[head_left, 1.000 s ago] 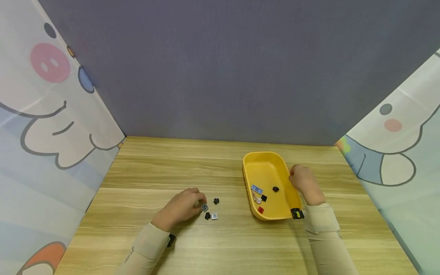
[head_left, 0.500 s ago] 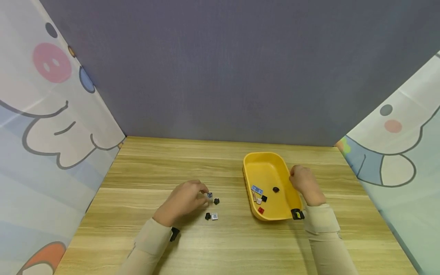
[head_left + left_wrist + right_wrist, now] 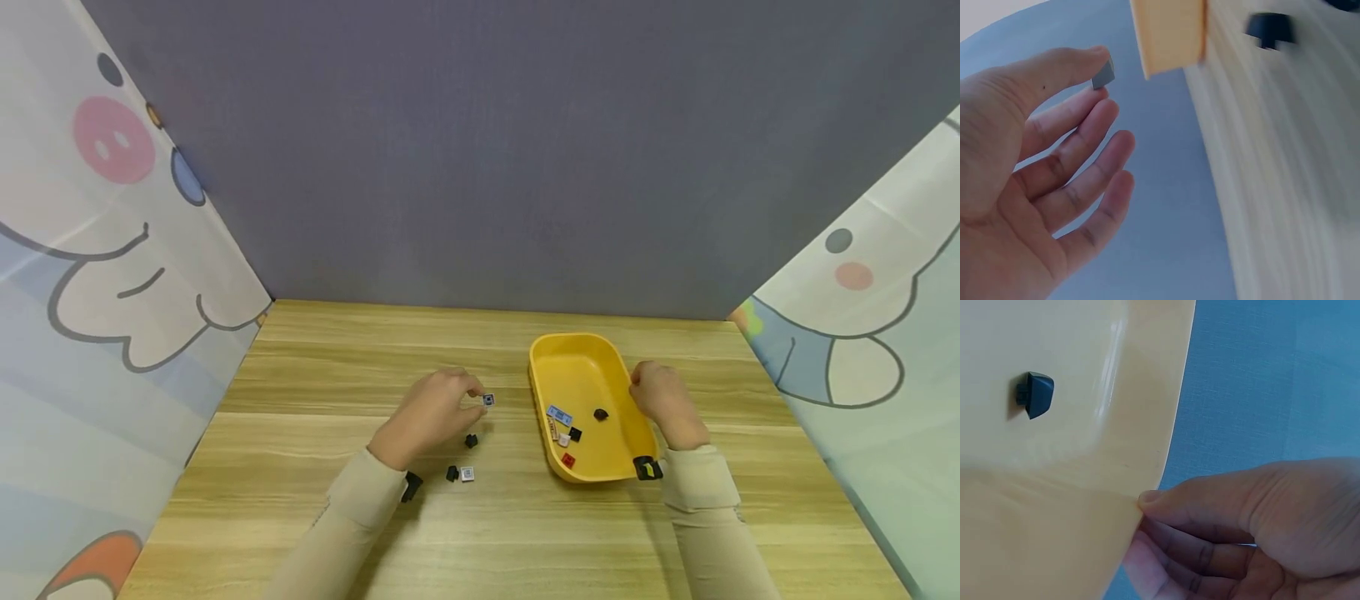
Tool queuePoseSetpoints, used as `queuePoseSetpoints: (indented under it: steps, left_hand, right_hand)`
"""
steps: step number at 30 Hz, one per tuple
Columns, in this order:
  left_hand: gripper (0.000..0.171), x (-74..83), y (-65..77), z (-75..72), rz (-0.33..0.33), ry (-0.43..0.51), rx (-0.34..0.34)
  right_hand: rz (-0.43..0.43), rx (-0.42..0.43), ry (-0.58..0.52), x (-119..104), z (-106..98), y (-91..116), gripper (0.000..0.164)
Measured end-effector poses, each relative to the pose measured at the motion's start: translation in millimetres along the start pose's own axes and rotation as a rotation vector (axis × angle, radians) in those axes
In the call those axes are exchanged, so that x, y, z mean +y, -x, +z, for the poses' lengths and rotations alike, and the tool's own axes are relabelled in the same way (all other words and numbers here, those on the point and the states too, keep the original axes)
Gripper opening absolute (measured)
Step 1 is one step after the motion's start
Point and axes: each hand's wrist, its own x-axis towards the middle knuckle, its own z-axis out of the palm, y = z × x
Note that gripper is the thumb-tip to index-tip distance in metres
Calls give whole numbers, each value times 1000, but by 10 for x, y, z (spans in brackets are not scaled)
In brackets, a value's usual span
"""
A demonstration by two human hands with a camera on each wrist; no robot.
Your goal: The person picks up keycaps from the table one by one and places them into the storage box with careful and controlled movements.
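My left hand (image 3: 435,412) is raised over the table, pinching a small square block (image 3: 489,400) between thumb and index finger. Its top carries a dark square print, and in the left wrist view its side looks grey (image 3: 1103,75). The other three fingers spread loosely below it. On the right, my right hand (image 3: 663,402) pinches the rim of a yellow tray (image 3: 585,358), thumb (image 3: 1154,497) on top. Inside the tray lie a blue printed piece (image 3: 559,416), a red piece (image 3: 568,460), a lone black piece (image 3: 1039,395) and several others.
Below my left hand on the wooden table (image 3: 330,358) lie two black pieces (image 3: 471,441) and a white printed square piece (image 3: 467,474). A grey panel (image 3: 487,167) stands along the back, and cartoon-printed sheets (image 3: 127,250) flank both sides.
My left hand has picked up the small square block from beside the black pieces and carried it away from me and rightward, towards the tray. My right hand has stayed at the rim.
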Motion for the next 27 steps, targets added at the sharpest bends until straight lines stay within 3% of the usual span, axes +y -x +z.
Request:
queuePoseSetpoints:
  steps: [9,17,21,27]
  left_hand:
    - [23,243,-499,20,81,-36,-33]
    - [25,559,-942,176,116,-72,-86]
    - [27,680,-1093,233,134,-99,-112]
    - [30,750,-1211,285,147,-134,-109]
  right_hand:
    - [0,-4,9,9,1,1,17]
    - [-3,2,20,28,24,-3,18]
    - [-2,-4,7,13,16,1,17]
    - [-16,35,15,2,8,-6,15]
